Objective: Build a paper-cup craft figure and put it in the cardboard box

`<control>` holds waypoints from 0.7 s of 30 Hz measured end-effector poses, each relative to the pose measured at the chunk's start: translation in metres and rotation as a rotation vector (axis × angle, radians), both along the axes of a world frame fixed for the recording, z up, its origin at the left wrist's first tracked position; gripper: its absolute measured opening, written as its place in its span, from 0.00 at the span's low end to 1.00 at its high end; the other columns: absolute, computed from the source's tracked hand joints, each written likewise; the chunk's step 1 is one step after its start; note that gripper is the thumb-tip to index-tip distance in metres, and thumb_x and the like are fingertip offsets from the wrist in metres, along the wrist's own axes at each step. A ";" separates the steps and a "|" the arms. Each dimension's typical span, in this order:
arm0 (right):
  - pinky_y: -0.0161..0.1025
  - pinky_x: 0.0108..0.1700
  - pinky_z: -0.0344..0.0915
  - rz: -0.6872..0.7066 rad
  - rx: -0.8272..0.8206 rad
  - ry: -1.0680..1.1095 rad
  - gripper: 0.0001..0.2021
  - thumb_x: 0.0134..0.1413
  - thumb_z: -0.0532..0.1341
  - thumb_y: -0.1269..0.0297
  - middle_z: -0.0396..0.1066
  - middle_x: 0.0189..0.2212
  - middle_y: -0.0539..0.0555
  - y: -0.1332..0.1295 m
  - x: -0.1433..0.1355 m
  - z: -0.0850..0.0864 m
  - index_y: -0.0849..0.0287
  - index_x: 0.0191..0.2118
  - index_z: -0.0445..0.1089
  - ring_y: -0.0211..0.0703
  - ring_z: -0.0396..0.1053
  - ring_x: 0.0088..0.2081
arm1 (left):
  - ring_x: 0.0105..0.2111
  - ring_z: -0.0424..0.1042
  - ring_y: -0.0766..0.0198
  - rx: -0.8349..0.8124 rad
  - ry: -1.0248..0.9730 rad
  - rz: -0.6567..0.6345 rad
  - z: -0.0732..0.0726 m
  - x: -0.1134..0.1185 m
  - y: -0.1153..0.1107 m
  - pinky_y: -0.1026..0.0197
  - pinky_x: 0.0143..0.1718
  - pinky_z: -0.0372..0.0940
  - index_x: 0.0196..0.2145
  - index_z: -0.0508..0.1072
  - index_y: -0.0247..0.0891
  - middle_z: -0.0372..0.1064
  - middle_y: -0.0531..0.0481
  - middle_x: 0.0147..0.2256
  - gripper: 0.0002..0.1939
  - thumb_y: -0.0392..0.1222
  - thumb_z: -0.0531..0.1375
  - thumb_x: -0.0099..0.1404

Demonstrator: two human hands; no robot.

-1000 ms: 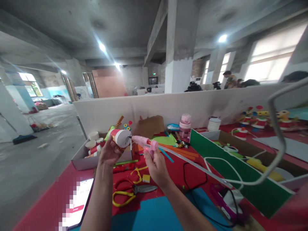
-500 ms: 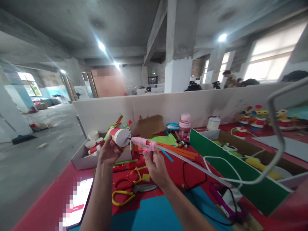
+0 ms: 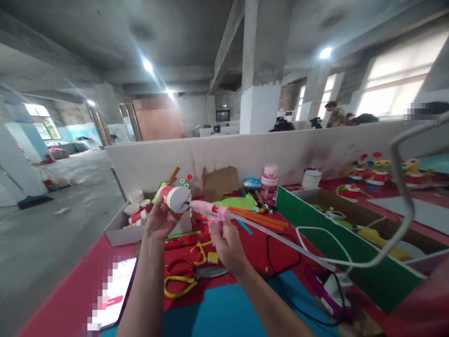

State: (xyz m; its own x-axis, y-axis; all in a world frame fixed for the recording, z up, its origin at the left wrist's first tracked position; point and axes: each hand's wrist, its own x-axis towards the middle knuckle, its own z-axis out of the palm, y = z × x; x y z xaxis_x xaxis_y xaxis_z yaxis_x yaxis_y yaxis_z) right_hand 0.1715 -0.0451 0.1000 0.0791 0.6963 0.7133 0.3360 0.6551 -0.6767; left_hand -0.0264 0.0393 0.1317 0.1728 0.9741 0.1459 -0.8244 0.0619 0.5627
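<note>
My left hand (image 3: 159, 223) is closed around a red and white paper cup (image 3: 178, 200), tilted so that its white round end faces right. Striped coiled strips (image 3: 173, 175) stick out beyond the cup. In my right hand (image 3: 228, 243) is a pink glue gun (image 3: 210, 211), its nozzle right at the cup's white end; whether it touches I cannot tell. A long clear glue stick (image 3: 280, 241) runs out of the gun's back. Below my hands lie scissors (image 3: 196, 276) with red and yellow handles, beside yellow paper scraps (image 3: 212, 257).
A grey box (image 3: 117, 234) of cups stands left, near a lit phone (image 3: 117, 292). On the right are a green-sided box (image 3: 336, 252), a white bent tube (image 3: 409, 201) and a purple power strip (image 3: 324, 292). Blue paper (image 3: 228, 309) covers the front. A white partition (image 3: 245, 154) rises behind.
The glue gun's nozzle has shifted slightly against the cup's end, and the cup has turned a little. Both hands keep their holds.
</note>
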 end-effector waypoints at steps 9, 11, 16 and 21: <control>0.39 0.35 0.66 0.019 -0.014 -0.001 0.11 0.63 0.52 0.59 0.72 0.29 0.55 0.000 0.001 0.002 0.60 0.42 0.66 0.46 0.71 0.33 | 0.41 0.77 0.54 -0.006 -0.021 -0.037 -0.003 -0.002 0.003 0.49 0.45 0.71 0.58 0.64 0.38 0.78 0.42 0.38 0.22 0.47 0.49 0.71; 0.39 0.37 0.66 0.012 -0.010 -0.014 0.12 0.63 0.52 0.59 0.73 0.32 0.56 0.000 0.001 0.003 0.61 0.44 0.66 0.46 0.71 0.34 | 0.40 0.77 0.54 -0.012 -0.016 -0.024 -0.003 -0.002 0.003 0.48 0.45 0.71 0.58 0.65 0.38 0.78 0.42 0.38 0.22 0.47 0.49 0.71; 0.39 0.37 0.66 0.012 -0.009 0.011 0.12 0.63 0.52 0.60 0.74 0.33 0.56 0.000 0.001 0.007 0.60 0.45 0.67 0.45 0.71 0.34 | 0.39 0.77 0.54 -0.016 -0.007 -0.021 -0.002 -0.001 0.002 0.49 0.44 0.71 0.57 0.66 0.37 0.79 0.43 0.36 0.21 0.46 0.49 0.71; 0.40 0.41 0.67 0.014 0.034 -0.013 0.12 0.63 0.52 0.60 0.74 0.36 0.58 -0.001 0.000 0.007 0.59 0.46 0.66 0.47 0.72 0.37 | 0.39 0.77 0.55 -0.015 -0.008 -0.039 0.000 0.000 0.000 0.50 0.44 0.72 0.55 0.68 0.37 0.79 0.42 0.36 0.20 0.46 0.49 0.71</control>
State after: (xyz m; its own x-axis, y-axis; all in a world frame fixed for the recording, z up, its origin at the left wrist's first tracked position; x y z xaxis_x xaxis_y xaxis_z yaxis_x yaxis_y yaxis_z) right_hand 0.1718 -0.0459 0.1071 0.0601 0.6729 0.7373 0.3358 0.6820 -0.6498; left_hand -0.0265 0.0396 0.1315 0.2094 0.9688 0.1326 -0.8255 0.1025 0.5550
